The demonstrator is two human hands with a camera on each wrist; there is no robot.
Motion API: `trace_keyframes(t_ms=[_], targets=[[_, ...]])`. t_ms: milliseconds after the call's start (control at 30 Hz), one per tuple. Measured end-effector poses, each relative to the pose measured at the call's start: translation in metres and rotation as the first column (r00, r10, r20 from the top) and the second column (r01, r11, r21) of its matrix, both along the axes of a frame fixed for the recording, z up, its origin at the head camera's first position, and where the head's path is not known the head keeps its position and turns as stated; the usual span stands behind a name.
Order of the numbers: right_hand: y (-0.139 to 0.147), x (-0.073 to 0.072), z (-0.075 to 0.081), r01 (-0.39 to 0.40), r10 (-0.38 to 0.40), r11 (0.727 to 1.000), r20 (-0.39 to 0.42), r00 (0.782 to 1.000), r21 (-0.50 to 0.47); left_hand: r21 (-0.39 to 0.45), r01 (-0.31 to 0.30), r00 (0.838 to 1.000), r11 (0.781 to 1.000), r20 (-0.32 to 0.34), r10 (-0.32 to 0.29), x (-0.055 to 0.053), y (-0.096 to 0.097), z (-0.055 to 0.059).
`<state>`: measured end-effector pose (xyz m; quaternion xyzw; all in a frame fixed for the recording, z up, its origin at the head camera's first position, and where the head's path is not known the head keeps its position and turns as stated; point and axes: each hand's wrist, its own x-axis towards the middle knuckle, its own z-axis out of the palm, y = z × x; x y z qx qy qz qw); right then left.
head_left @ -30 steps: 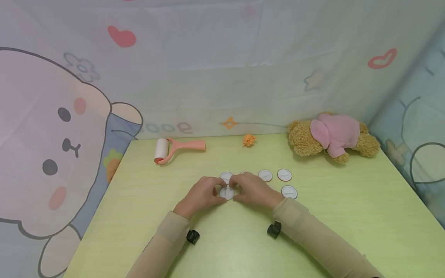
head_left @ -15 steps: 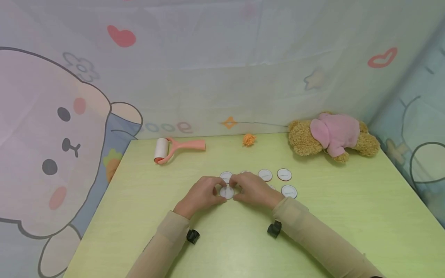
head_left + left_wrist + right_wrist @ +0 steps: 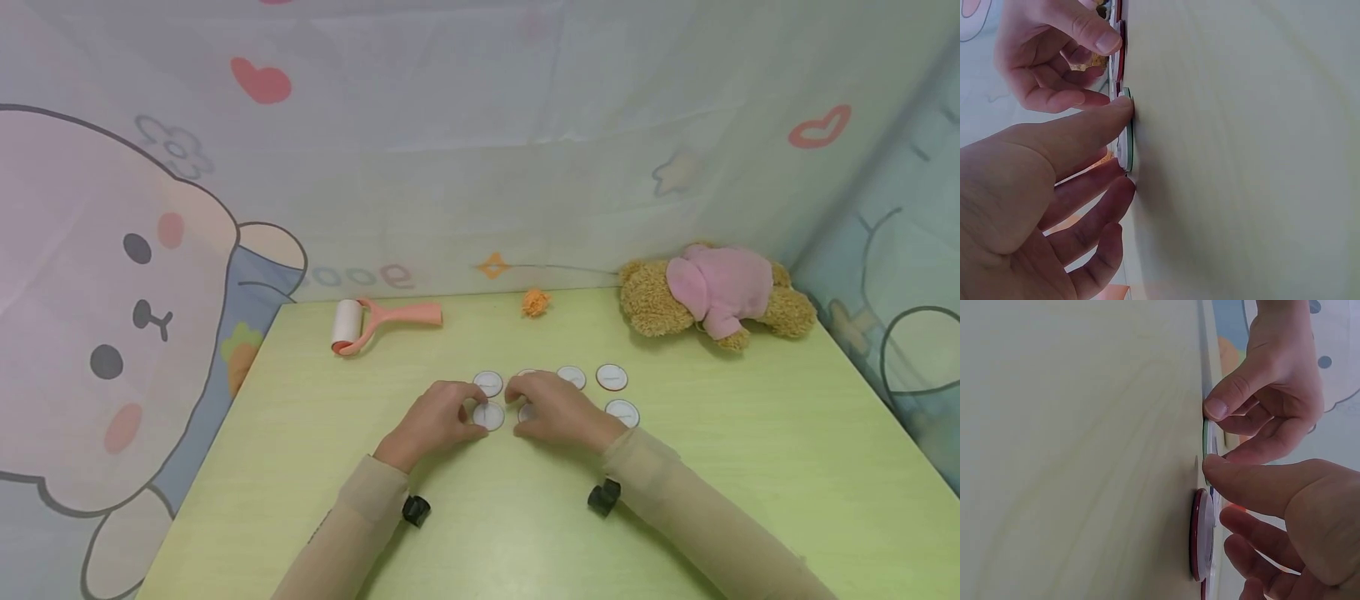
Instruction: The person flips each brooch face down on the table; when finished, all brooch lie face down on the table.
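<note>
Several round pin-back button badges lie face down in two rows, white backs up. At the front left, my left hand (image 3: pixel 441 421) holds the edge of a green-rimmed badge (image 3: pixel 488 416) between thumb and fingers; the left wrist view shows the thumb on this badge (image 3: pixel 1126 140). My right hand (image 3: pixel 564 410) is just right of it, fingers loosely bent and apart, above a neighbouring badge (image 3: pixel 527 414) that it partly hides. Another badge (image 3: pixel 487 383) lies directly behind the held one. A red-rimmed badge (image 3: pixel 1200 534) shows beside the right hand in the right wrist view.
More badges sit to the right, including a back-row badge (image 3: pixel 612 377) and a front-row one (image 3: pixel 622 413). Along the table's back edge lie a pink-handled lint roller (image 3: pixel 390 317), a small orange object (image 3: pixel 536 303) and a teddy bear (image 3: pixel 716 292) in pink.
My right hand has moved slightly right, away from the front-left badge, uncovering part of the neighbouring one. The left hand stays where it was.
</note>
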<state>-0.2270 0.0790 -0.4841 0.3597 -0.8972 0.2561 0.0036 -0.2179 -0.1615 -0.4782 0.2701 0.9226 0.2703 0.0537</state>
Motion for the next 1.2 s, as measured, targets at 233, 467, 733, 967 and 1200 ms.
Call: trace_keyframes(t_ms=[233,467,733,967,1200], targets=[[0.006,0.000,0.003,0.001,-0.001,1.000,0.011,1.000,-0.021,-0.007,-0.006,1.000,1.000,-0.011,0.006,0.000,0.000,-0.001],[0.010,0.000,0.006,-0.008,0.008,1.000,0.000,1.000,-0.023,-0.023,-0.010,1.000,1.000,-0.010,0.010,0.000,0.000,0.000],[0.017,0.002,0.013,0.016,-0.015,0.999,0.022,1.000,-0.033,-0.017,-0.016,0.999,1.000,-0.032,0.016,0.002,-0.001,0.005],[0.023,0.007,0.015,0.009,-0.009,1.000,-0.014,1.000,-0.012,-0.017,0.003,0.999,1.000,-0.033,-0.004,0.006,0.000,0.011],[0.034,0.016,0.016,0.015,-0.015,1.000,0.010,1.000,-0.007,-0.025,0.053,0.997,0.998,-0.051,-0.054,0.016,-0.003,0.015]])
